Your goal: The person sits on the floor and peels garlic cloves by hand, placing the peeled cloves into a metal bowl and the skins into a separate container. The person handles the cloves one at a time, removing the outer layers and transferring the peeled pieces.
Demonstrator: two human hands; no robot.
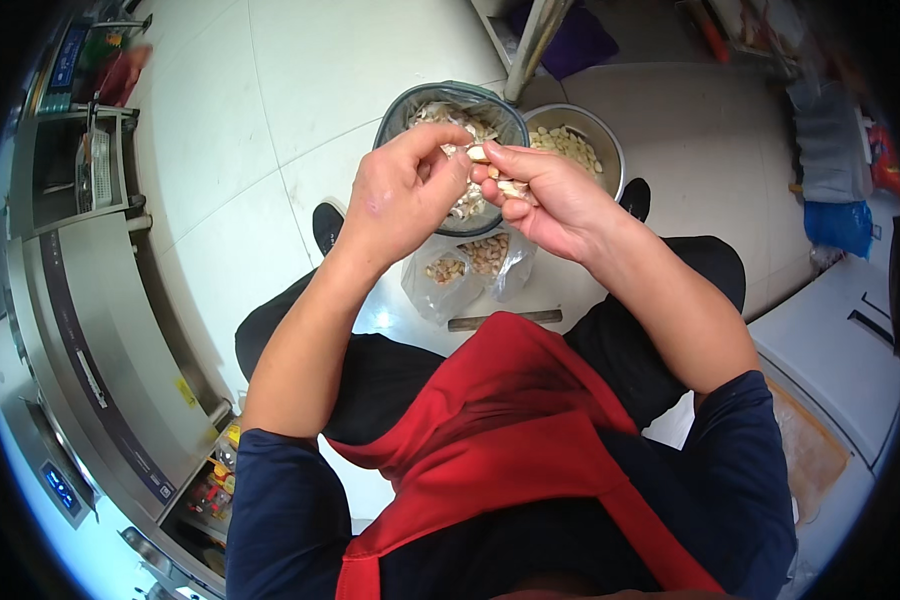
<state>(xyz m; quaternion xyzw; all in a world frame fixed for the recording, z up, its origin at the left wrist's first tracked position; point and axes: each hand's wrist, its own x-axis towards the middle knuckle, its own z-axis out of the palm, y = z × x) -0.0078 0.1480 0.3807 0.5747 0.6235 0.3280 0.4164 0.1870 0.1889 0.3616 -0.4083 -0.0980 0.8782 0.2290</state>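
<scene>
My left hand (409,191) is over a lined bin (385,127) of garlic skins (450,114), its thumb and forefinger bent close to a garlic clove (478,153). Between the thumb and fingers of my right hand (544,191) is that clove, and more cloves (511,187) lie in its curled fingers. Behind the right hand stands a round metal bowl (621,154) of peeled garlic cloves (570,146). Unpeeled cloves (486,253) fill part of a clear plastic bag (439,296) below the bin. Whether the left fingertips touch the clove I cannot tell.
My knees and black shoes (328,225) flank the bin on a tiled floor (217,135). A metal table leg (534,52) rises behind the bin. Stainless steel kitchen equipment (120,300) lines the left side. At the right are a white appliance (832,330) and a blue bag (838,226).
</scene>
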